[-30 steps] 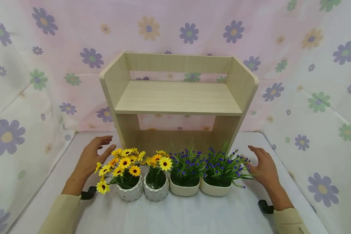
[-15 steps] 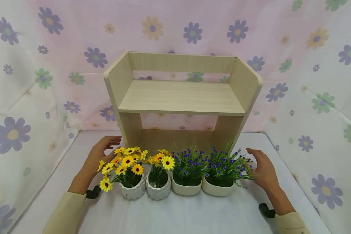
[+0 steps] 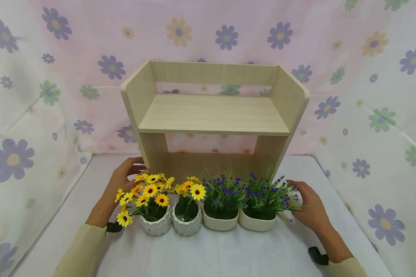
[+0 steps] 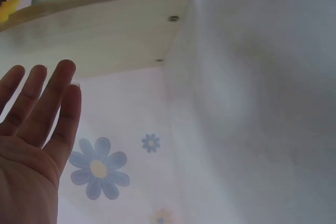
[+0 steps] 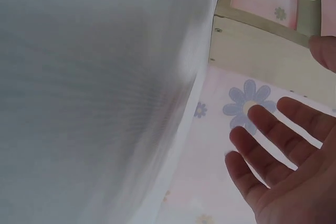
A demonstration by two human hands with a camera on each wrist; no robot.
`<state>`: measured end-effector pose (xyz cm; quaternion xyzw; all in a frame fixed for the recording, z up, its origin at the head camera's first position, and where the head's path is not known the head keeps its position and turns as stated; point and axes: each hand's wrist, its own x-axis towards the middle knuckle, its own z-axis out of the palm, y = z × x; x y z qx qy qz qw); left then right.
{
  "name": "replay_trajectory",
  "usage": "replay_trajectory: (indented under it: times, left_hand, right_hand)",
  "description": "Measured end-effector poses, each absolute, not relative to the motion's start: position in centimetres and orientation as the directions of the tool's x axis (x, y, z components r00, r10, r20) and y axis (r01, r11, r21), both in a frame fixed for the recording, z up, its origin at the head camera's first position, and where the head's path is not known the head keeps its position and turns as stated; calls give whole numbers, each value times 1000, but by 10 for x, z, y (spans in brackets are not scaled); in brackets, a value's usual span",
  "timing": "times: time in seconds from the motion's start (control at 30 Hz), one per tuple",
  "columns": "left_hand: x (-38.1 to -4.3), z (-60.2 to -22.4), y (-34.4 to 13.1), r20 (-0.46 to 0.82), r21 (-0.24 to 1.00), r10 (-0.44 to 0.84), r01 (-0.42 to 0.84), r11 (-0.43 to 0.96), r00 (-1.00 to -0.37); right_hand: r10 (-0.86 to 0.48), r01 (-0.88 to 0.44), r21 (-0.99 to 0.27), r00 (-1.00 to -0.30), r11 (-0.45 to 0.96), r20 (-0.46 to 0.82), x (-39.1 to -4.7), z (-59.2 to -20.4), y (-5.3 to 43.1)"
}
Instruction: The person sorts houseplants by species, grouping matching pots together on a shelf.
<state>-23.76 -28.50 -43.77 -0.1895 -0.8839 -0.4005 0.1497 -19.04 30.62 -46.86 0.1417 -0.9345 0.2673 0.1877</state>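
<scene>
A two-tier light wooden shelf [image 3: 213, 113] stands at the back of the table in the head view. My left hand [image 3: 121, 181] is beside its lower left side panel, fingertips close to the edge, partly behind yellow flowers. The left wrist view shows that hand [image 4: 34, 145] with fingers extended and the palm bare. On the other side, my right hand [image 3: 310, 207] reaches toward the lower right panel, its fingertips overlapping the rightmost purple-flowered plant [image 3: 263, 198]. Nothing lies in the right palm [image 5: 299, 198], and its fingers are spread and gently bent.
In front of the shelf stand two white pots of yellow flowers, the left pot [image 3: 156, 226] and its neighbour [image 3: 187, 226]. Another cream pot [image 3: 220, 224] with purple flowers adjoins them. Flower-patterned cloth [image 3: 194, 23] walls in the white-covered table [image 3: 208, 257].
My left hand has moved right, up to the shelf's left side. The right hand has shifted slightly inward, toward the shelf. Pots and shelf stay in place; the head view shifts slightly.
</scene>
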Motion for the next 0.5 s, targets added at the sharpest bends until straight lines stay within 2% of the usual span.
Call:
replay_trajectory:
  times: [0.27,0.5]
  left_hand:
    - [-237,-424,-279,435,671,117,408,619,-893]
    - [-220,-382,-258,524,664,122,494,562,-843]
  right_hand:
    - [-223,-417,-452,-879,789,422,-188,-475,304]
    - [-283,-434,-521,-895,735,346,-185,-475,302]
